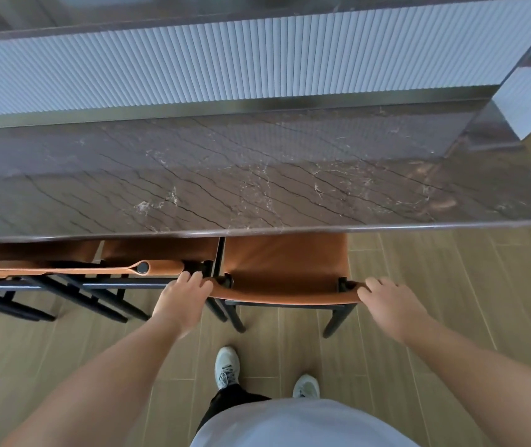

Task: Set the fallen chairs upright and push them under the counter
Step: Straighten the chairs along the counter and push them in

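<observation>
An upright chair [285,264] with a tan leather seat, tan backrest and black legs stands in front of me, its seat partly under the dark marble counter [257,175]. My left hand [181,300] grips the left end of its backrest, fingers curled over the top edge. At the right end of the same backrest, my right hand [389,303] grips the strap in the same way. Two more tan chairs [157,267] [32,269] stand upright to the left, tucked under the counter's front edge.
The counter's rounded front edge [386,228] runs across the whole view above the seats. Behind it rises a white ribbed panel [225,59]. Wood-look floor tiles [451,285] lie to the right and under my feet [227,366].
</observation>
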`<act>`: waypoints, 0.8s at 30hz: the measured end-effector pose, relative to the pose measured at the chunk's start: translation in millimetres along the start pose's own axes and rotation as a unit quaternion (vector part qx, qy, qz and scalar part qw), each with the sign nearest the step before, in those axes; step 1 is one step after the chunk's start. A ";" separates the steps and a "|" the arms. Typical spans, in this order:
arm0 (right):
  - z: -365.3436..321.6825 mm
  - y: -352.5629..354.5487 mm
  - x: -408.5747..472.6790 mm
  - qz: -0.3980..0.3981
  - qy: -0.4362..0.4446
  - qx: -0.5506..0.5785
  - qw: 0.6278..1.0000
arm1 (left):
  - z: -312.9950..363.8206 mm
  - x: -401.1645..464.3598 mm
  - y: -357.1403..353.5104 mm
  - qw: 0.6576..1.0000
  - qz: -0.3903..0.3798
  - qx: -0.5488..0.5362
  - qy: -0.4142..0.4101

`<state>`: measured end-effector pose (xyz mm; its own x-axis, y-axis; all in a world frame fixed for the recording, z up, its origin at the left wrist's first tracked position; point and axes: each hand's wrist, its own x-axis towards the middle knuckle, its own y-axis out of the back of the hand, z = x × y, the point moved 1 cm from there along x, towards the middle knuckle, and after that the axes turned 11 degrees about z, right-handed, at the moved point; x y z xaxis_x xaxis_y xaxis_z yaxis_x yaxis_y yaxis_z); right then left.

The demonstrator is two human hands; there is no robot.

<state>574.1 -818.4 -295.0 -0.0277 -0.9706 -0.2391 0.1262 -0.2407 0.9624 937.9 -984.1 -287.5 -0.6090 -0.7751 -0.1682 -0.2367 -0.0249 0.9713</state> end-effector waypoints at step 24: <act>9.6 22.8 51.7 -0.006 -0.041 0.028 0.999 | -35.3 60.6 20.6 0.999 0.001 -0.006 -0.036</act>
<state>566.1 -874.2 -284.3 -0.1111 -0.9638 -0.2422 0.0690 -0.2506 0.9656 922.9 -1053.9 -271.7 -0.6616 -0.7284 -0.1781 -0.2272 -0.0316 0.9733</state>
